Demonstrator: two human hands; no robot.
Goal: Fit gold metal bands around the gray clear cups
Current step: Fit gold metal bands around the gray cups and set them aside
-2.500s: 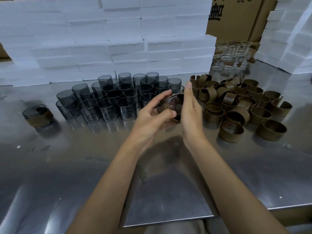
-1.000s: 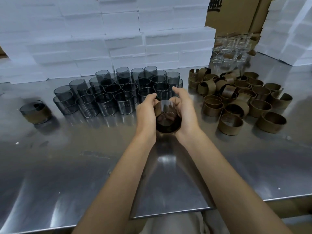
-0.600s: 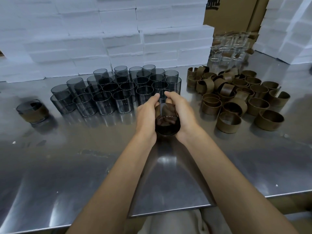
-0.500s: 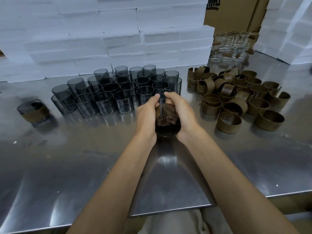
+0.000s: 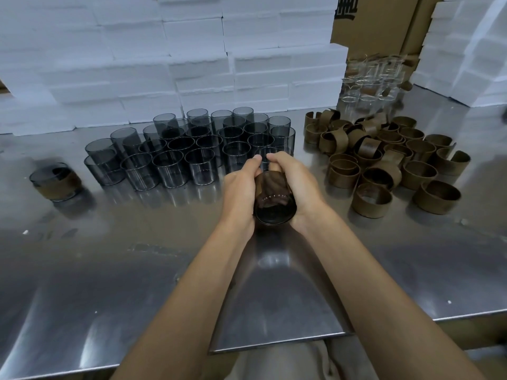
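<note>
Both hands wrap 1 gray cup (image 5: 275, 204), held above the steel worktop (image 5: 137, 270) with its mouth toward the camera; left hand (image 5: 239, 192) and right hand (image 5: 296, 187) fingers curl tight around it and the gold band (image 5: 270, 183) on its wall. Squeezing unevenly could skew the band or let the smooth cup slip down onto the worktop, or knock the standing gray cups (image 5: 192, 149) just beyond.
</note>
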